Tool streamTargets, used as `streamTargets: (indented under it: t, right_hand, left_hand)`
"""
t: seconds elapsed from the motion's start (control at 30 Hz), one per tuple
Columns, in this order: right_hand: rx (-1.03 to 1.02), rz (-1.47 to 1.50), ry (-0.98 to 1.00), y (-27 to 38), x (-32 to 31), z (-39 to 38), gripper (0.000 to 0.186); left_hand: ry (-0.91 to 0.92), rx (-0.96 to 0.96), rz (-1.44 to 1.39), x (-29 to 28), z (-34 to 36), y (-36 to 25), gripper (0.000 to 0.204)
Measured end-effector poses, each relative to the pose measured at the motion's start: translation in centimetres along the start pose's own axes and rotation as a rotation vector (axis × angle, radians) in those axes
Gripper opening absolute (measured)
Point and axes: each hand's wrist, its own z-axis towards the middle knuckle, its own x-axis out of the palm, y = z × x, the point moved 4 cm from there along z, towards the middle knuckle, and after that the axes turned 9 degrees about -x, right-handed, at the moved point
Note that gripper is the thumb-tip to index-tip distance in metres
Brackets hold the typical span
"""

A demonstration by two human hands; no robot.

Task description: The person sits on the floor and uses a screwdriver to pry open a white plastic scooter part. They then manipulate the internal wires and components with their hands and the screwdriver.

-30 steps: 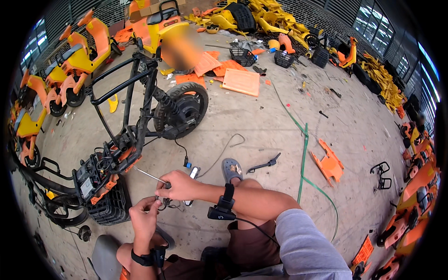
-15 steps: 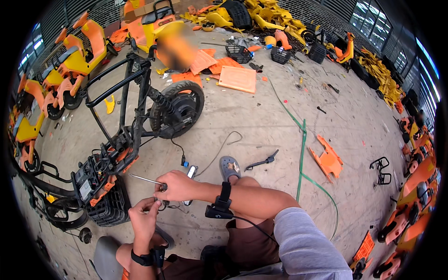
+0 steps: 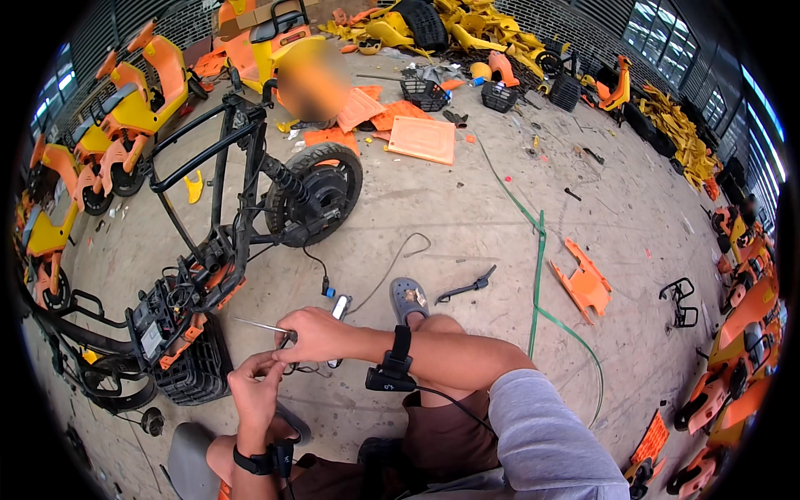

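Right hand (image 3: 315, 333) grips a thin metal screwdriver (image 3: 260, 326), tip pointing left at the stripped black scooter frame (image 3: 221, 167). Left hand (image 3: 257, 385) pinches thin dark wires (image 3: 310, 367), steadying them close by.

Both forearms come up from the lower edge and meet close together in the lower left of the view. The right hand (image 3: 317, 335) reaches across from the right on a bare forearm below a grey sleeve, fingers curled shut with the knuckles up, a dark strap around its wrist. The left hand (image 3: 257, 386) rises just beneath it, nearly touching, with fingertips pinched together and pointing up, also wearing a dark wrist strap.
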Motion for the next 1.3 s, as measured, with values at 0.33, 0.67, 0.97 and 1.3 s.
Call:
streamTargets:
  t: [0.33,0.67,0.97,1.3]
  right_hand:
    - [0.041,0.145,0.124,-1.1,0.4,0.0,0.032]
    - [0.060,0.179,0.220,-1.5,0.7,0.0,0.031]
    - [0.188,0.210,0.352,-0.8,0.4,-0.1,0.031]
    - [0.209,0.249,0.407,-1.3,2.1,-0.3,0.026]
  left_hand:
    - [0.031,-0.027,-0.021,0.1,-0.7,-0.8,0.018]
    - [0.061,0.041,0.063,0.2,-0.6,0.4,0.015]
    - [0.060,0.157,0.170,0.2,-1.1,-0.5,0.015]
    - [0.095,0.088,0.262,0.1,-1.3,0.2,0.013]
